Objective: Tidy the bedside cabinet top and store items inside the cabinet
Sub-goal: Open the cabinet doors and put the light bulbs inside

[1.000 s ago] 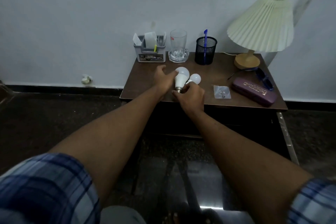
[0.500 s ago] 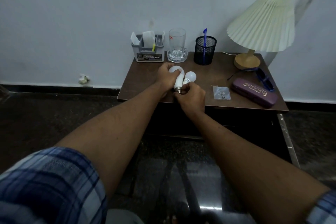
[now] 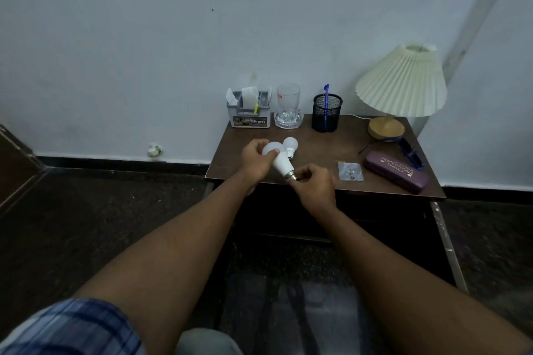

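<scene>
A large white bulb point(image 3: 279, 161) is lifted just above the brown cabinet top point(image 3: 323, 147). My left hand point(image 3: 255, 161) grips its round glass end, and my right hand point(image 3: 313, 184) pinches its metal base at the front edge. A smaller white bulb point(image 3: 290, 145) lies on the top just behind them. A small clear packet point(image 3: 350, 171), a purple glasses case point(image 3: 396, 171) and dark sunglasses point(image 3: 411, 154) lie to the right.
Along the back stand a grey organiser point(image 3: 250, 112), a glass on a glass dish point(image 3: 288, 108), a black mesh pen cup point(image 3: 326, 117) with a blue pen, and a pleated lamp point(image 3: 401, 86). The dark cabinet front point(image 3: 346, 222) sits below; its doors are hard to make out.
The large bulb was lifted off the top by both hands and drawn towards the front edge. The small bulb stays lying where it was, now free of my right hand.
</scene>
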`<state>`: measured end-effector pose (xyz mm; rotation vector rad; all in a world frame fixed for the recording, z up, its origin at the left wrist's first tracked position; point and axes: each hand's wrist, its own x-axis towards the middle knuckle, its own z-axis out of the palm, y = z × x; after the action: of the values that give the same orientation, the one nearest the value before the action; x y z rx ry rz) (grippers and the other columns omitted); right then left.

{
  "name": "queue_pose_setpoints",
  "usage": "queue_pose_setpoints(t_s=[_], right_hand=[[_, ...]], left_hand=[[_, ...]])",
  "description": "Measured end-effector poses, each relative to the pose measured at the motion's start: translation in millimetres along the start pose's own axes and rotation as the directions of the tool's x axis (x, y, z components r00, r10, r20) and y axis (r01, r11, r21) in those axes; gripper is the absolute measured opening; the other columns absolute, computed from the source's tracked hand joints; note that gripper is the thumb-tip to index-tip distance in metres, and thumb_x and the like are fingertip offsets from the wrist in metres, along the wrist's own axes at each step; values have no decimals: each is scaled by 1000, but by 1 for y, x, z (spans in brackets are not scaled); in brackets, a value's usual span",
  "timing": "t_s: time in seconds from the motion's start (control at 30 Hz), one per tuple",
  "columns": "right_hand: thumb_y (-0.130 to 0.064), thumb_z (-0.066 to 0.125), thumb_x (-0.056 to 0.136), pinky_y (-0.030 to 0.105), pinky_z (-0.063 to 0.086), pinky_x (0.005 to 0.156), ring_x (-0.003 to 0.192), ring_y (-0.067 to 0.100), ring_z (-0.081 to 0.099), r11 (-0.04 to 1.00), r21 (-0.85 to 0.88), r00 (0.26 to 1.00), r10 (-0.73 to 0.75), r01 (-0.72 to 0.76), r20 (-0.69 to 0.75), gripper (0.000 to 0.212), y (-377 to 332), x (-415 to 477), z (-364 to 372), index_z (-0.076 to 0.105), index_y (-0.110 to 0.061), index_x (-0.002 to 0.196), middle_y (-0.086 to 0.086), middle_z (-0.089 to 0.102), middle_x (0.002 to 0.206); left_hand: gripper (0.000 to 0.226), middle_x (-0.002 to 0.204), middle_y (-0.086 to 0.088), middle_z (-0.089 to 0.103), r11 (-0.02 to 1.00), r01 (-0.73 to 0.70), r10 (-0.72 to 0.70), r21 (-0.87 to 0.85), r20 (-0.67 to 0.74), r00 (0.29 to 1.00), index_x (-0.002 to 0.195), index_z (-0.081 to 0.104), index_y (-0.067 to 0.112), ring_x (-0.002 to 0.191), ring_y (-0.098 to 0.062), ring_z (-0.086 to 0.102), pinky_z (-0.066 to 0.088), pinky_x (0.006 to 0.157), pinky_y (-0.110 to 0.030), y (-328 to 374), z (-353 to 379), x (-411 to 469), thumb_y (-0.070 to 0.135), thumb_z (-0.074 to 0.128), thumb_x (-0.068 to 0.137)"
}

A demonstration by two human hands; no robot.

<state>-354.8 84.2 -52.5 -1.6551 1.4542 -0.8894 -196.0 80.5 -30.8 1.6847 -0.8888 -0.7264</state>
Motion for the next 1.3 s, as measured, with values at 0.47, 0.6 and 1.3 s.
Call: queue_pose_setpoints(t_s=[0.47, 0.6, 1.3], right_hand=[[-11, 85, 78, 28, 61, 73, 78, 15, 74, 962, 261, 988, 42, -79, 146, 21, 30, -72, 4, 77, -14, 97, 3, 77, 80], [-7, 84, 79, 31, 62, 76, 76, 17, 74, 956, 268, 982, 70, -116, 176, 18, 45, -84, 16, 77, -15, 93, 6, 77, 79], [-12, 86, 76, 28, 53, 82, 84, 15, 66, 970, 32, 960, 234, -242, 151, 22, 103, 20, 130, 79, -2, 95, 9, 74, 85]], left_hand=[[35, 116, -5, 67, 988, 113, -111, -105, 29, 993, 125, 63, 18, 103, -19, 69, 61, 74, -32, -56, -60, -98, 28, 71, 92], [32, 112, -9, 67, 978, 184, -181, -97, 44, 983, 124, 63, 14, 101, -22, 68, 58, 72, -30, -76, -61, -104, 21, 69, 93], [39, 108, -16, 72, 927, 315, -315, 206, -34, 949, 112, 67, 1, 102, -31, 69, 57, 88, -38, -156, -21, 5, 26, 75, 84]])
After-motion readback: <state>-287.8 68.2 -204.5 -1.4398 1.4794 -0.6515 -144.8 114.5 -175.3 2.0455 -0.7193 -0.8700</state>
